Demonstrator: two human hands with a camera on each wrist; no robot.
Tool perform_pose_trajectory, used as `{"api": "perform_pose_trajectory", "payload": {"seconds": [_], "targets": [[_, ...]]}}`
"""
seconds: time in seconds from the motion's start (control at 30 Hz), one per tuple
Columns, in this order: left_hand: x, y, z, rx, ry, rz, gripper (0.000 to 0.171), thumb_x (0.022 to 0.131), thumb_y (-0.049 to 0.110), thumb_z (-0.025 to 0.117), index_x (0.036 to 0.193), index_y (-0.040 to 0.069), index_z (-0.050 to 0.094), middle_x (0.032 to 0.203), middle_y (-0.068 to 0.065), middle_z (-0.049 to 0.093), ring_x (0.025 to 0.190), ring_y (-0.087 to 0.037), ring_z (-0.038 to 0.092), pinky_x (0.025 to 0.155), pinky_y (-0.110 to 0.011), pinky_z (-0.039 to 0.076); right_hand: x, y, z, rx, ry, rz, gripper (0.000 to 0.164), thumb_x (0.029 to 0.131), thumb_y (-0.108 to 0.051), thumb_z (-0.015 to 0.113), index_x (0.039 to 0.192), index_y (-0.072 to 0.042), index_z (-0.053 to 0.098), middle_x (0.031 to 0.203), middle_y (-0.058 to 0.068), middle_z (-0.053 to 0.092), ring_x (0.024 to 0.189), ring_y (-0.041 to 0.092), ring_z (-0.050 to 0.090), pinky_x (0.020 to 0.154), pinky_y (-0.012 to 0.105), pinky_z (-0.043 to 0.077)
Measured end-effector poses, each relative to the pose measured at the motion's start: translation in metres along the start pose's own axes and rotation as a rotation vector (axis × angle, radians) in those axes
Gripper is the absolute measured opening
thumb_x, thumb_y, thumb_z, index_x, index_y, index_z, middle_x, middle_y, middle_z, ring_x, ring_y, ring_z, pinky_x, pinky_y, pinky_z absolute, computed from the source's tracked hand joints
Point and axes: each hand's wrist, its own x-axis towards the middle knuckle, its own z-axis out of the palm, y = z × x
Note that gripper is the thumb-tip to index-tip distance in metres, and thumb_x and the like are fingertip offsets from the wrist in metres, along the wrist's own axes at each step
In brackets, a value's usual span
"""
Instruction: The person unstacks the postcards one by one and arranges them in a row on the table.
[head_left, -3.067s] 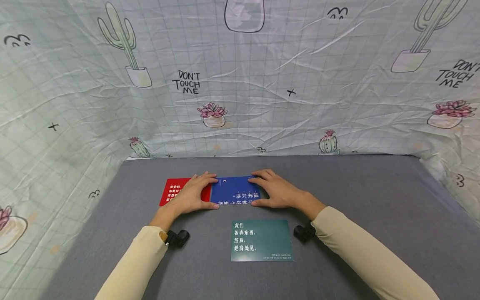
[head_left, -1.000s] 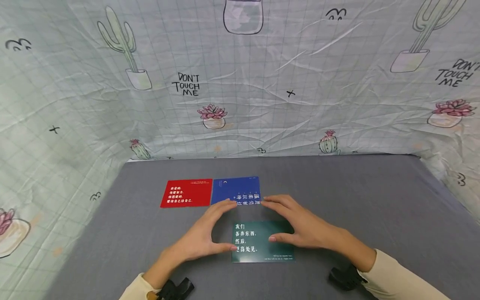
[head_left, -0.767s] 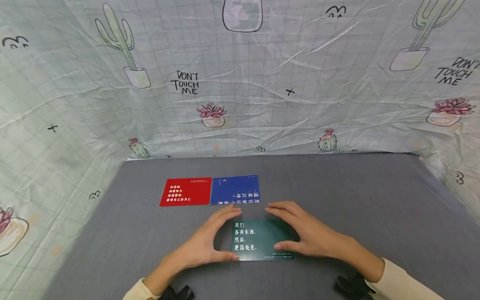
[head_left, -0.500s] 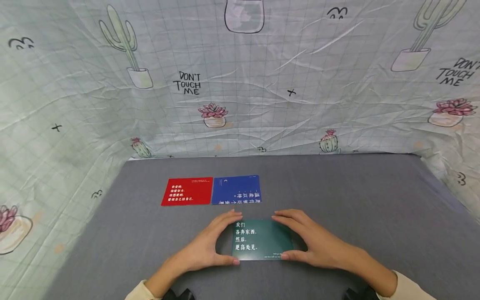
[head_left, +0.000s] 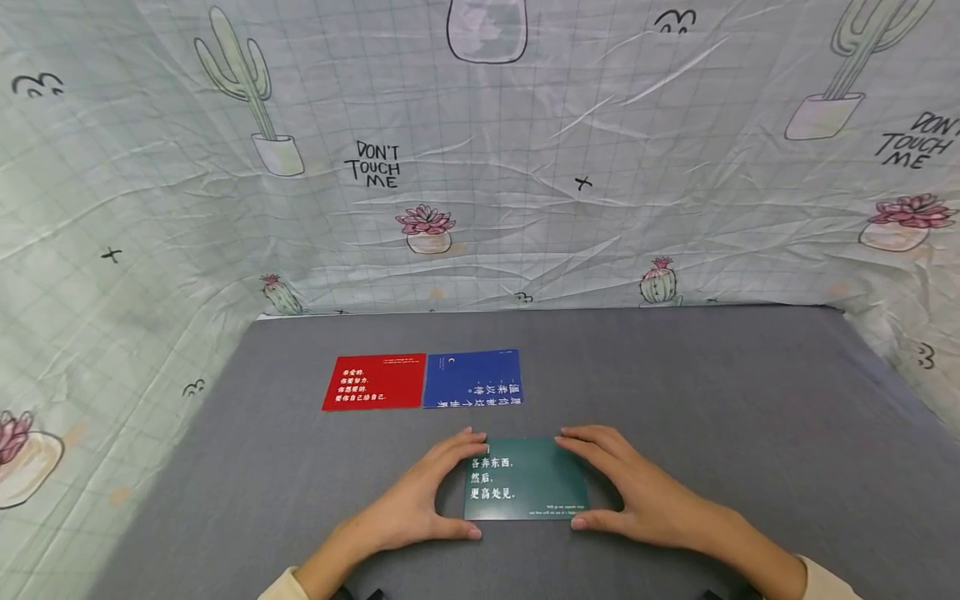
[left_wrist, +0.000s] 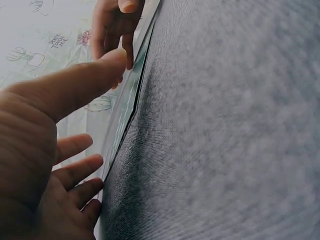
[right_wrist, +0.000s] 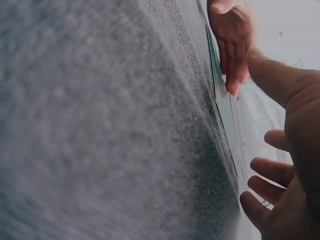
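Note:
A dark green card (head_left: 540, 479) printed with white Chinese characters lies flat near the front of the table. My left hand (head_left: 408, 504) is at its left side, fingertips over the far left corner and thumb by the near left corner. On the opposite side, my right hand (head_left: 652, 504) frames the right corners with thumb and fingers spread. Seen edge-on in the left wrist view, the green card (left_wrist: 129, 95) has the left thumb apart from it. The right wrist view also shows the fingers loosely bent, gripping nothing; fingertip contact is hard to tell.
Farther back, a red card (head_left: 378, 382) and a blue card (head_left: 474, 379) lie side by side, their edges almost touching. The grey tabletop (head_left: 712, 392) ends at a cloth backdrop (head_left: 480, 167) printed with cacti, which also hangs at both sides.
Both hands have left the blue card and come back to the green card. Lately they have lowered slightly toward the near side, the right hand shifting rightward. All three cards lie as before.

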Motion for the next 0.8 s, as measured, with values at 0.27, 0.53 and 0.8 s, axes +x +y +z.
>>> {"api": "perform_pose_trajectory", "payload": {"seconds": [0.27,0.53,0.8], "targets": [[0.0019,-0.0009,0.0014,0.039,0.015,-0.001,0.087,0.07,0.035,0.085,0.144,0.023,0.041,0.152,0.009,0.03,0.142,-0.015,0.02,0.105,-0.054,0.031,-0.003,0.0021,0.0029,-0.01,0.004,0.009,0.084,0.078,-0.051,0.074,0.146,-0.016,0.039,0.147,0.003,0.036,0.131,0.017,0.034,0.095,0.045,0.044],[0.0018,-0.0018,0.0028,0.074,0.028,0.024,0.094,0.068,0.03,0.087,0.146,0.018,0.037,0.152,0.007,0.03,0.142,-0.015,0.02,0.107,-0.051,0.03,-0.004,0.0041,0.0052,-0.032,0.016,-0.001,0.085,0.077,-0.054,0.073,0.145,-0.015,0.04,0.146,0.004,0.036,0.131,0.019,0.034,0.094,0.046,0.045],[0.0021,-0.0024,0.0048,0.09,0.051,0.035,0.094,0.069,0.031,0.086,0.146,0.015,0.036,0.153,0.005,0.03,0.143,-0.017,0.016,0.108,-0.051,0.029,-0.0031,0.0046,0.0075,-0.06,0.021,-0.016,0.08,0.079,-0.05,0.074,0.143,-0.013,0.043,0.145,0.004,0.038,0.131,0.021,0.034,0.094,0.046,0.045]]}}
